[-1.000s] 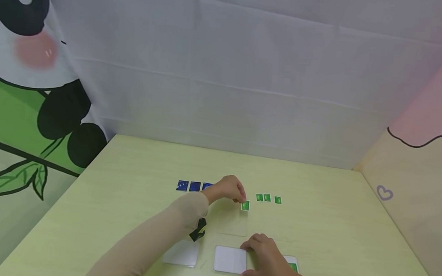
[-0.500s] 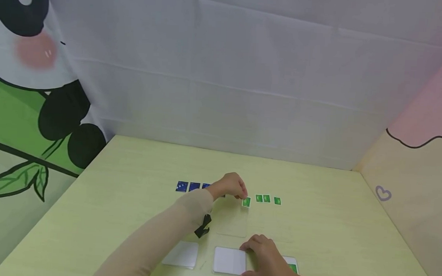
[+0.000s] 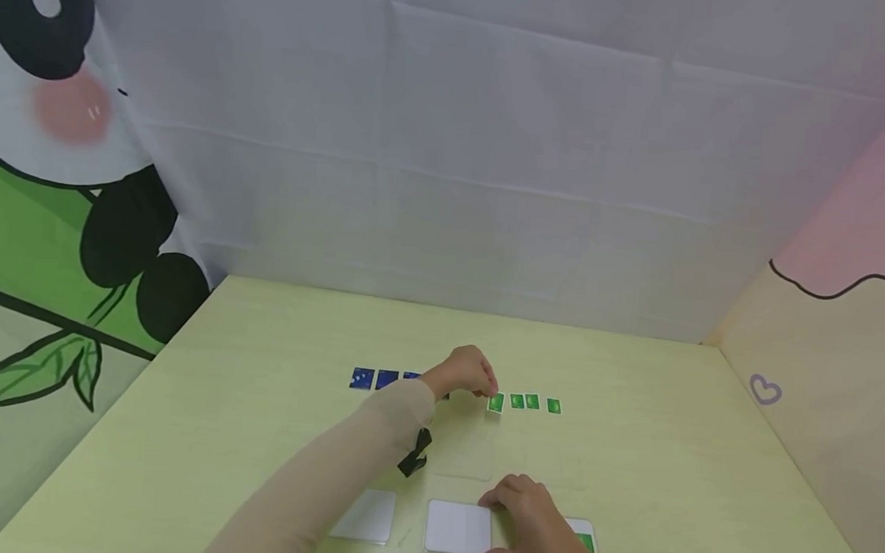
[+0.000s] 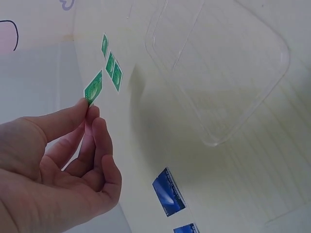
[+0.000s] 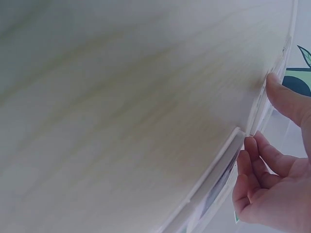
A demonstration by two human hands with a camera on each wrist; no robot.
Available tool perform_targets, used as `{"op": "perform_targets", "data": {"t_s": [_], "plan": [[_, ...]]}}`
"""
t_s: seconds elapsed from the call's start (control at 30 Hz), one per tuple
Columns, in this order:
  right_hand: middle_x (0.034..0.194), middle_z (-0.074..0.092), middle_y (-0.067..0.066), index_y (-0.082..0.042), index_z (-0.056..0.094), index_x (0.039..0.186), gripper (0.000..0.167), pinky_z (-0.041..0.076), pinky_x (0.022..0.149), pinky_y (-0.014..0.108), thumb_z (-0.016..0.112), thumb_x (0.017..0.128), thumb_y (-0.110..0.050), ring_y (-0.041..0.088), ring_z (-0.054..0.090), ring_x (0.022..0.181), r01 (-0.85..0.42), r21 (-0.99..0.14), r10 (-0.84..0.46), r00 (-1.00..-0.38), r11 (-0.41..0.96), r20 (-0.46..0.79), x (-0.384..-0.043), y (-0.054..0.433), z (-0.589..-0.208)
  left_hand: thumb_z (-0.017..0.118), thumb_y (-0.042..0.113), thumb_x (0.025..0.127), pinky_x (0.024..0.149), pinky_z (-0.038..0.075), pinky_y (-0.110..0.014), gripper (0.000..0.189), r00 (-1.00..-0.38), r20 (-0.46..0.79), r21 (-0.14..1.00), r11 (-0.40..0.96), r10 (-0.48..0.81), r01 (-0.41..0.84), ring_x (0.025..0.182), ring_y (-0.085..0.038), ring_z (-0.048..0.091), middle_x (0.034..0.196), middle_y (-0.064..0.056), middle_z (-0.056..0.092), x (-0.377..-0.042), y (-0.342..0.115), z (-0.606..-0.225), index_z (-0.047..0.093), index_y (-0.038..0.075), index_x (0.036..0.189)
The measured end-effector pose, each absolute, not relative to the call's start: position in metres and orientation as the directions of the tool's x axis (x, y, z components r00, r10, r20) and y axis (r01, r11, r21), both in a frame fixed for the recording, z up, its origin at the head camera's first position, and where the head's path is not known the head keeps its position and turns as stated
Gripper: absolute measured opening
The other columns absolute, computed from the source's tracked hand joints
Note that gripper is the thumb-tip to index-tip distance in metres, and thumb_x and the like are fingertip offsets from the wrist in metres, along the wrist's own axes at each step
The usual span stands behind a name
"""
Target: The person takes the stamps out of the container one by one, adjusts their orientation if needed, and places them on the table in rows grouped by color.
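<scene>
In the head view, my left hand (image 3: 470, 373) is over the back middle of the table. Its thumb and forefinger pinch the edge of a small green card (image 4: 94, 88) with a white border, held up off the table in the left wrist view. Several like green cards (image 3: 532, 401) lie just right of it. My right hand (image 3: 530, 523) rests lower down, its thumb and fingertips at the two right corners of a flat white case (image 3: 456, 528) with a clear rim. In the right wrist view those fingers are curled at the case's edge.
Several dark blue cards (image 3: 362, 378) lie in a row at the back left, partly hidden by my left arm. A clear plastic lid (image 4: 210, 141) lies in front of them. Another white case (image 3: 371, 517) is at left; a case with green (image 3: 585, 541) is partly behind my right hand.
My left hand has shifted slightly right and back with the green card, bringing it closer to the other green cards. The right hand has stayed at the white case.
</scene>
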State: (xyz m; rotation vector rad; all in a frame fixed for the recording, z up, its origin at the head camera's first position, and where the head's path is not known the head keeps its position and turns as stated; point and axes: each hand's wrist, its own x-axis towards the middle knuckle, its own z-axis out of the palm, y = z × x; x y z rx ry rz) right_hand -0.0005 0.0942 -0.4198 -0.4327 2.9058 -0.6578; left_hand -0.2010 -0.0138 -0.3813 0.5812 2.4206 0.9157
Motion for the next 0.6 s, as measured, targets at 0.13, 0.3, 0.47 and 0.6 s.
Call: {"op": "perform_targets", "data": {"t_s": [0.13,0.3,0.47,0.6], "plan": [[0.104,0.061,-0.009,-0.015,0.066,0.106,0.052,0.045,0.089,0.035,0.084,0.067,-0.044,0.009,0.052,0.098,-0.269,-0.434,-0.317,-0.947,0.860,-0.041,-0.002,0.094,-0.421,0.074,0.010,0.082,0.079,0.054,-0.029,0.007,-0.805,-0.282,0.705,0.682,0.522,0.195,0.073,-0.015,0.068,0.087,-0.010,0.075,-0.204,-0.012,-0.383,0.075,0.004,0.085],[0.102,0.062,-0.008,-0.014,0.067,0.105,0.052,0.044,0.086,0.033,0.083,0.067,-0.046,0.010,0.053,0.096,-0.278,-0.455,-0.338,-0.939,0.846,-0.054,-0.002,0.097,-0.424,0.073,0.010,0.082,0.071,0.049,-0.025,0.007,-0.816,-0.280,0.706,0.684,0.506,0.182,0.064,-0.010,0.058,0.083,-0.010,0.075,-0.205,-0.010,-0.389,0.076,0.003,0.083],[0.100,0.064,-0.006,-0.013,0.068,0.104,0.051,0.043,0.082,0.030,0.084,0.067,-0.044,0.009,0.054,0.094,-0.320,-0.437,-0.360,-0.933,0.840,-0.009,-0.003,0.099,-0.429,0.074,0.010,0.082,0.065,0.044,-0.022,0.008,-0.825,-0.274,0.703,0.689,0.494,0.179,0.062,-0.009,0.054,0.082,-0.010,0.074,-0.205,-0.008,-0.394,0.076,0.003,0.082],[0.101,0.063,-0.007,-0.013,0.067,0.104,0.051,0.043,0.083,0.030,0.085,0.066,-0.042,0.008,0.054,0.095,-0.315,-0.436,-0.349,-0.937,0.843,0.003,-0.005,0.099,-0.428,0.075,0.011,0.080,0.060,0.038,-0.019,0.008,-0.829,-0.256,0.683,0.700,0.497,0.209,0.062,-0.009,0.054,0.081,-0.009,0.075,-0.213,-0.004,-0.395,0.076,0.003,0.081]]}}
